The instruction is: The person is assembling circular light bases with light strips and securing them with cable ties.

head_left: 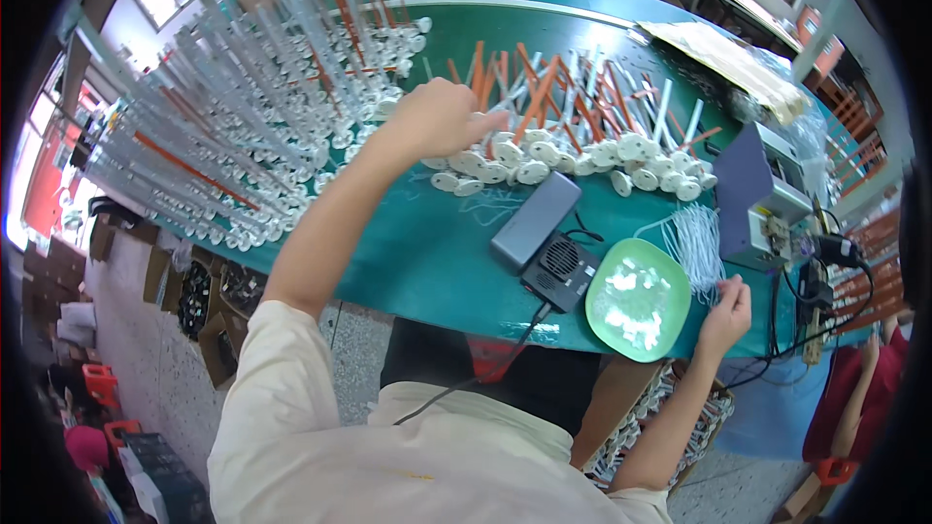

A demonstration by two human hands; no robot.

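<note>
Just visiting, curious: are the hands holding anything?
Left hand: curled beside orange sticks; hold can't be told.
Right hand: curled beside white strings; hold unclear.

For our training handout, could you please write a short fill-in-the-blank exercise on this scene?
The dish of small white pieces is coloured ____.
The hand beside the white cords is the person's ____ hand.
Near the left hand, pale sticks mix with ____ ones.

Missing words: green; right; orange.
</note>
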